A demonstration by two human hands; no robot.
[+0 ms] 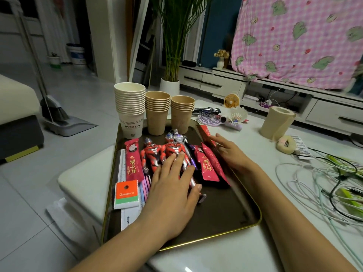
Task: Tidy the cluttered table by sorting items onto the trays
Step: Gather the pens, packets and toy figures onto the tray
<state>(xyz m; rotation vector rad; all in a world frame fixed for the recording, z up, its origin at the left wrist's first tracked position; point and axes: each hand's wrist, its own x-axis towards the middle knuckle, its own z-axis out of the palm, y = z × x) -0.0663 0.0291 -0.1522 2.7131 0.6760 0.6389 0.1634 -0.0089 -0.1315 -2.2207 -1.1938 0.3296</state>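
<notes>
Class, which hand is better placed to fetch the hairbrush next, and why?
Right. The right hand sits at the right edge of the tray, nearer the hairbrush; the left hand lies flat on the figures, farther away.

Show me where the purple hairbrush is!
Head view: the purple plastic hairbrush lies on the white table past the far right corner of the dark gold-rimmed tray, beside the white shuttlecock.

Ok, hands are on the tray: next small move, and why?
Probably lift the right hand off the packets and reach for the hairbrush: figures and packets already lie on the tray, while the hairbrush sits loose on the table just beyond it.
</notes>
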